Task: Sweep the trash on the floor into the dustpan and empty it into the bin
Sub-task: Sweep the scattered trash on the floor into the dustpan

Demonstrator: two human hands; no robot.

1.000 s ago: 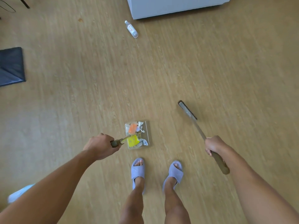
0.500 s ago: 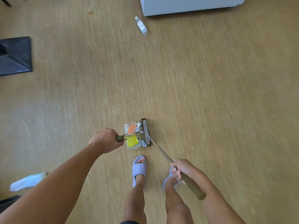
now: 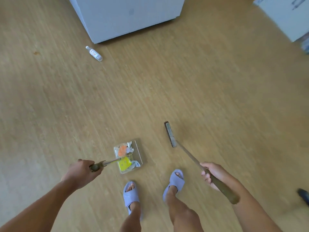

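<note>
A clear dustpan [image 3: 139, 154] lies on the wooden floor just ahead of my feet, filled with orange, yellow and white scraps of trash [image 3: 124, 158]. My left hand [image 3: 82, 172] is shut on its long handle. My right hand [image 3: 211, 173] grips the broom handle, and the broom head [image 3: 170, 133] hangs to the right of the dustpan, apart from it. A small plastic bottle [image 3: 94, 53] lies on the floor farther ahead to the left.
A large white box-like unit [image 3: 127, 15] stands at the top centre, close behind the bottle. Another white box [image 3: 284, 15] sits at the top right. A dark object [image 3: 303, 195] shows at the right edge. My slippered feet [image 3: 132, 196] stand just behind the dustpan.
The broom head, pressed against the dustpan's right side half a second ago, has swung away to the right. The view has shifted, so the white unit looks closer.
</note>
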